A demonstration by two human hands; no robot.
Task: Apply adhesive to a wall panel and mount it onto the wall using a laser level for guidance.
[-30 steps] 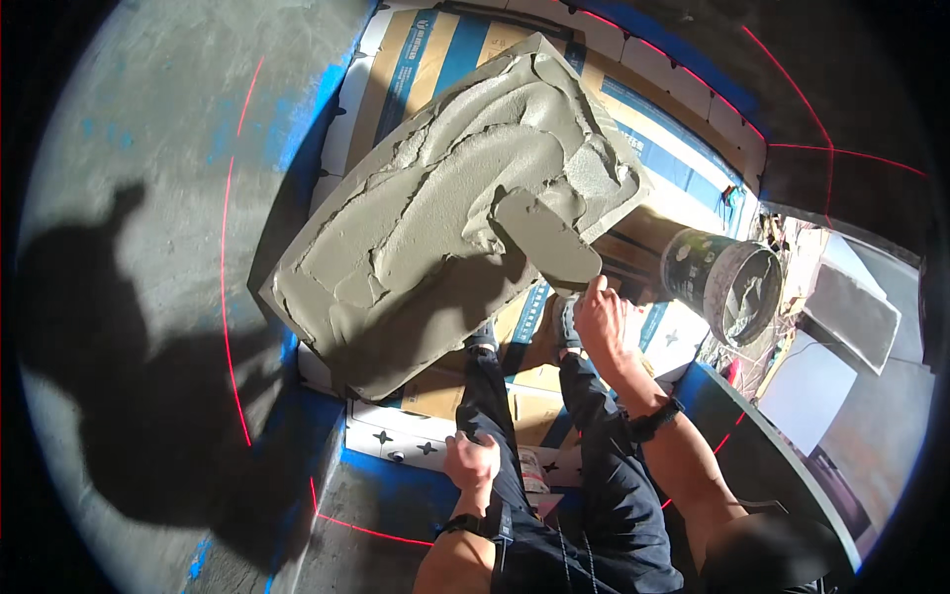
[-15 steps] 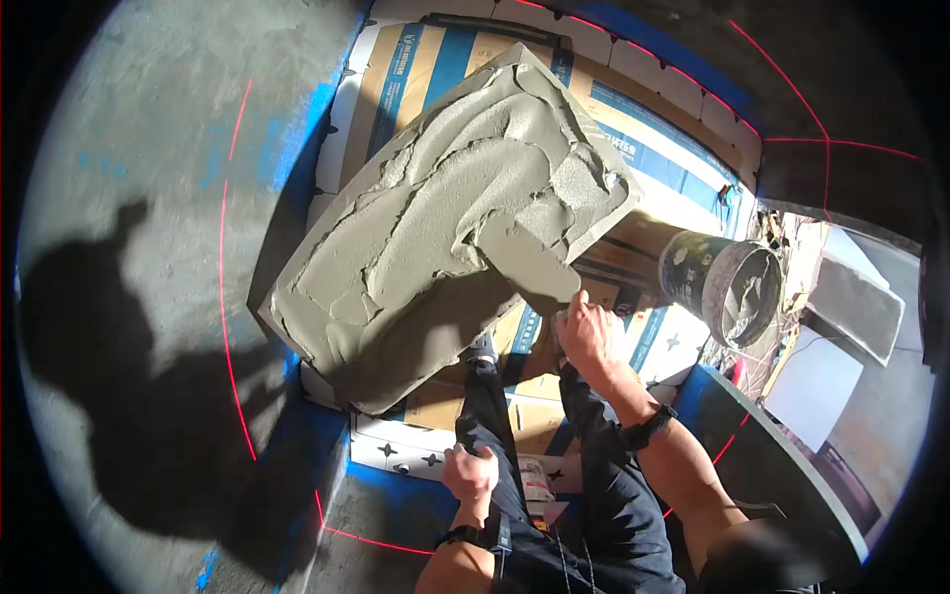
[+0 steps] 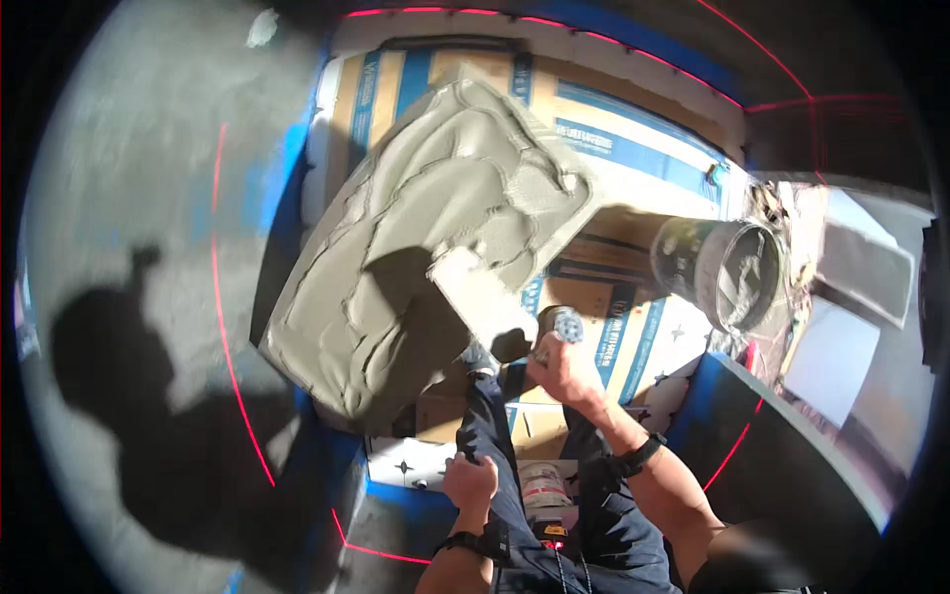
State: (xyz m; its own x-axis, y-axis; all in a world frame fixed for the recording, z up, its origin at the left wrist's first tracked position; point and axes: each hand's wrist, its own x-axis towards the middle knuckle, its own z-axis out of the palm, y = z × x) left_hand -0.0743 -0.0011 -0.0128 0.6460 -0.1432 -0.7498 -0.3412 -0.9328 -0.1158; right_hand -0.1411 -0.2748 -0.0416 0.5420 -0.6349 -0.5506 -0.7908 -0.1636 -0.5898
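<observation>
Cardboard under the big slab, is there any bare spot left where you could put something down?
Yes: bare cardboard shows between the mortar-covered slab and the bucket, and along the far edge. Near the right hand with the trowel it's crowded. The left hand rests on the knee.

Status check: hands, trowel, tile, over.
Right hand gripping trowel, blade flat on the mortar-covered tile. Left hand resting on the knee, holding nothing. Bucket off to the right, clear of the blade.

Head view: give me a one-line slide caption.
Right hand spreads grey mortar with a trowel over a large tile; left hand rests on the knee, bucket nearby.
</observation>
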